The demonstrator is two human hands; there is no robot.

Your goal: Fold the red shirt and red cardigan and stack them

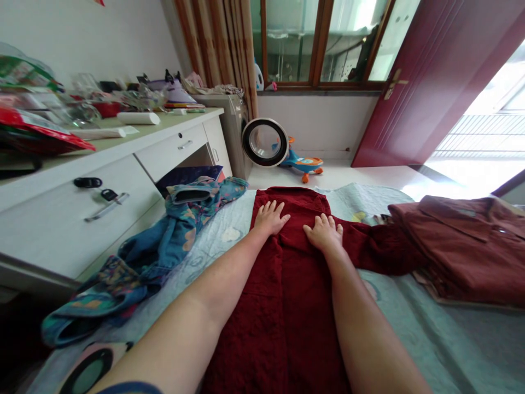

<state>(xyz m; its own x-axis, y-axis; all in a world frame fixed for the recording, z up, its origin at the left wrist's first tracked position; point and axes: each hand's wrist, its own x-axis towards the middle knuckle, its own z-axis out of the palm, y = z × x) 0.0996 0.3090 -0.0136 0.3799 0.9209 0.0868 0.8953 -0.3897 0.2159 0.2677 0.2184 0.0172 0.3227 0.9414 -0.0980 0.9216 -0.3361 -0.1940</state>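
The dark red garment [305, 295] lies lengthwise on the pale blue cover [232, 232], running from between my forearms to its far edge just beyond my fingers. If I drag my palms sideways instead of pressing straight down, the layers could slip over each other and bunch into ridges, because the cloth looks thick and soft. The part stretching right [381, 246] reaches the folded brownish-red stack [471, 241]; a hard pull to the left might skew the stack's near layers. Whether that part is caught beneath the stack or merely touches it, I can't tell, as the meeting place is dark and a little blurred.

Nothing is clenched in my grip. My left hand [270, 218] rests palm down near the garment's far left side, fingers parted and thumb out to the right. My right hand [326, 232] lies palm down by its right side, just beside where the cloth branches off, its fingers loosely spread and slightly bent. Both touch only the red fabric. The patterned blue denim [180, 235] lies crumpled to the left, well apart from my fingers, near the white drawers [102, 219].
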